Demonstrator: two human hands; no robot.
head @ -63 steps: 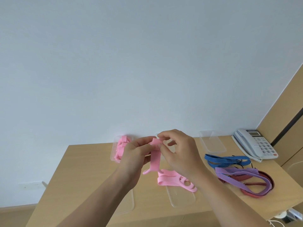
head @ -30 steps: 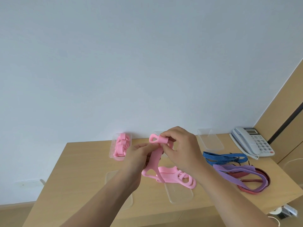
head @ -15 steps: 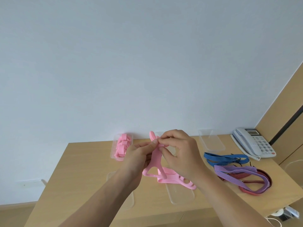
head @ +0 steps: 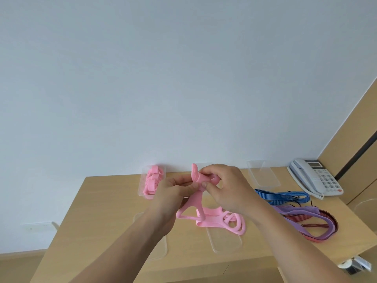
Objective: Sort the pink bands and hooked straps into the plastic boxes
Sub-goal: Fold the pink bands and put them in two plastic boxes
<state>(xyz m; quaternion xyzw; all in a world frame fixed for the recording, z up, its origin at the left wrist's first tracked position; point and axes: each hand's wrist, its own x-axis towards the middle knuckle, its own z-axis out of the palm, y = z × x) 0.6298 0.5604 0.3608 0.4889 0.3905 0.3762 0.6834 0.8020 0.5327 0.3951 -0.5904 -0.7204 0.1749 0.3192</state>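
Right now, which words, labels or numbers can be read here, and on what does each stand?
None can be read.
Telephone: the keypad and display marks are too small and blurred.
No print shows on the pink bands, hooked straps or plastic boxes.

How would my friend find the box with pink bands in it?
Find the wooden table by the wall. On its far edge, the leftmost clear box is it. Only it holds folded pink bands; the far-right box beside the phone is empty.
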